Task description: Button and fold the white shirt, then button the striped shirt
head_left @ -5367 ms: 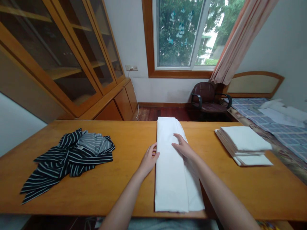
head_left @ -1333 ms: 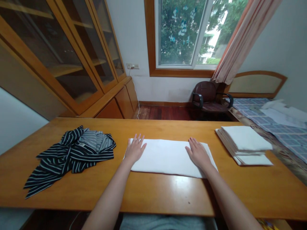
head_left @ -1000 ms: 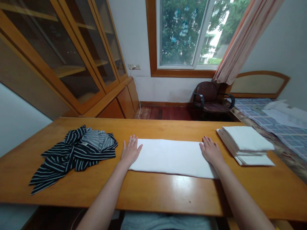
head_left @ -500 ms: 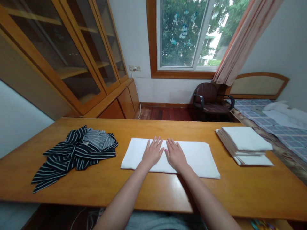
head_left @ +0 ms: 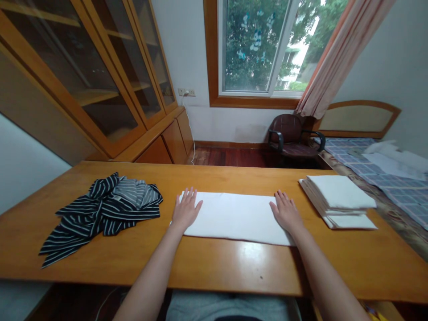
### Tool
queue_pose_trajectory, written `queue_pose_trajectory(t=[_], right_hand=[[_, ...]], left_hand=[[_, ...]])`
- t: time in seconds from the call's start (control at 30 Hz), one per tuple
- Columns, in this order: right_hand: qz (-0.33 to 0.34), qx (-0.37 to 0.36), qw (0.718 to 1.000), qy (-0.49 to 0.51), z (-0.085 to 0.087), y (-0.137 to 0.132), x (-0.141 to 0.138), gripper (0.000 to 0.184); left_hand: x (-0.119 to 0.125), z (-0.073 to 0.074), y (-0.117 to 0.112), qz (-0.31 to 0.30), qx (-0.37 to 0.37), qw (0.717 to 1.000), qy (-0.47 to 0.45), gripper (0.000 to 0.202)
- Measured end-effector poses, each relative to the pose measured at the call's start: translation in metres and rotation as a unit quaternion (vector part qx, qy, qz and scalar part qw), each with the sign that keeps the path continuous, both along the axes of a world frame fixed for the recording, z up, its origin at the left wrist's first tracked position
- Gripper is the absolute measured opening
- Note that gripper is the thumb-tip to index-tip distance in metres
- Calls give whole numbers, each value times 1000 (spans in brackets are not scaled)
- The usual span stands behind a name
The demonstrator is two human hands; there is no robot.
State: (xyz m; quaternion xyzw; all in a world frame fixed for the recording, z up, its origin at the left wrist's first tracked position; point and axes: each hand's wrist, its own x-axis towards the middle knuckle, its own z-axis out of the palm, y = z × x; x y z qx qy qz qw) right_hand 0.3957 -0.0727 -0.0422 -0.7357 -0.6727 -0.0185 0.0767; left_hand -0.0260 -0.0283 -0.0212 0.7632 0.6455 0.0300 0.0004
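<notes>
Head view: your left hand point(head_left: 185, 211) and right hand point(head_left: 286, 211) lie flat, fingers slightly spread, at opposite ends of 1 folded white cloth point(head_left: 234, 216) midway along the table point(head_left: 100, 263), probably keeping it smooth. 1 striped garment point(head_left: 110, 207) lies left; 1 white pile point(head_left: 344, 191), layers uncountable, sits right.

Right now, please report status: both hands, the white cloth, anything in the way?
Left hand, right hand, palms down at opposite ends of white cloth. Cloth flat on table. Striped garment left, white stack right, both apart from cloth.
</notes>
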Motion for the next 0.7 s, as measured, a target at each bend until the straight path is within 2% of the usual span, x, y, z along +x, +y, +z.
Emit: queue_pose_trajectory(t=[0.07, 0.13, 0.23, 0.3, 0.4, 0.47, 0.57, 0.7], right_hand=[[-12, 11, 1000, -8, 1, 0, 5, 61], [-9, 34, 999, -14, 5, 0, -3, 56], [28, 78, 997, 1, 15, 0, -41, 53], [89, 92, 992, 26, 22, 0, -79, 53], [187, 79, 977, 62, 28, -1, -134, 51], [217, 57, 971, 79, 27, -3, -158, 51], [214, 33, 972, 87, 22, -4, -169, 52], [201, 27, 976, 81, 19, -4, -162, 54]], left_hand=[[-6, 3, 0, 25, -9, 1000, 4, 68], [-4, 7, 0, 37, -9, 999, 8, 66], [15, 17, -4, 21, 29, 999, 4, 60], [36, 21, -9, -35, 59, 998, -8, 56], [69, 20, -17, -166, 68, 983, -28, 52], [83, 13, -21, -188, 60, 980, -37, 50], [88, 2, -24, -168, 57, 983, -45, 51], [83, -5, -23, -142, 62, 987, -48, 52]])
